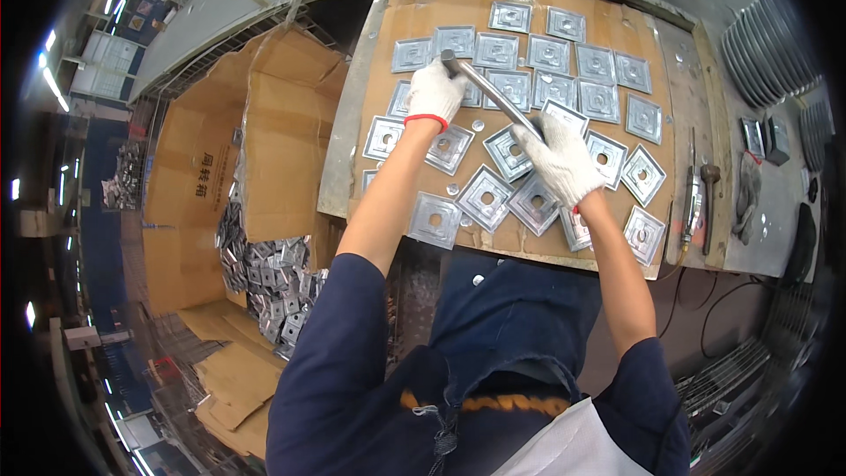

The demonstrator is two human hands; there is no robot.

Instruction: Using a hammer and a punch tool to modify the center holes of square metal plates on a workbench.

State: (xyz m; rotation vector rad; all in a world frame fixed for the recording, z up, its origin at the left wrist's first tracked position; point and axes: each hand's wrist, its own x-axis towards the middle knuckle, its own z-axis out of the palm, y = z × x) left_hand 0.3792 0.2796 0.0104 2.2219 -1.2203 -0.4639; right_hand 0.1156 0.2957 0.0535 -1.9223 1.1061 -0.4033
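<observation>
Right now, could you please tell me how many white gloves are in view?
2. One covers the left hand, gripping the far end of the metal bar; the other covers the right hand, holding its near end above the square plates. More may be hidden.

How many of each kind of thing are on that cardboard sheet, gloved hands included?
Square metal plates: about 26, some partly hidden
Metal rod: 1
Gloved hands: 2, left hand and right hand, both gripping the rod
Total: about 29
</observation>
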